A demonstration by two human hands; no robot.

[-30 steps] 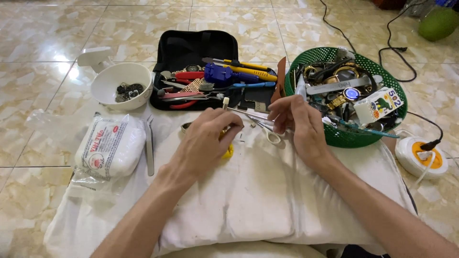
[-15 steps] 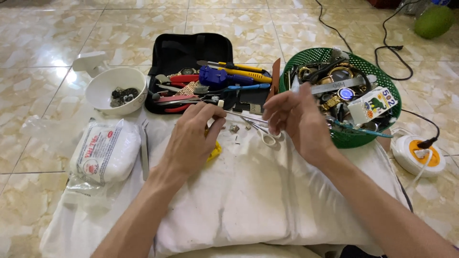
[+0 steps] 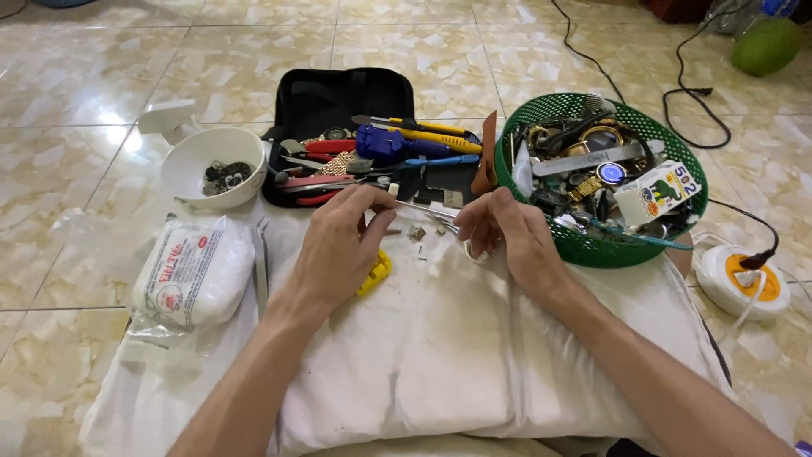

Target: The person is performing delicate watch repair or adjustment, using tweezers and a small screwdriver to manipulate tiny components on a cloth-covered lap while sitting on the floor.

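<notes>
A: What is each hand holding at this moment?

B: The left hand [image 3: 338,245] is pinching one end of a thin silver metal tool, seemingly tweezers [image 3: 423,210], its fingers closed narrow around it. The right hand [image 3: 507,237] is closing on the other end, fingers curled in. Whether the right hand is also gripping a small part cannot be told; the fingers are hiding it.

A: How is the tool lying?

B: Its long axis is running left to right between the two hands, slightly downward toward the right hand. Both hands are touching it, so neither is nearer. It is hovering just above the white folded cloth pad [image 3: 474,355], in front of the open black zip tool case [image 3: 338,106].

A: What is lying directly below?

B: A small yellow plastic piece [image 3: 376,272] is resting on the cloth under the left hand, partly covered. About three tiny metal parts [image 3: 416,233] are lying on the cloth between the hands.

A: Count the containers.

B: One round green plastic mesh basket [image 3: 668,245] is sitting to the right, filled with watches and straps. One white round bowl [image 3: 199,165] with dark small parts is sitting to the left. One white plastic-wrapped packet [image 3: 194,271] is lying near the left forearm. One white round extension socket with an orange centre [image 3: 744,279] is sitting on the tiled floor at far right.
</notes>
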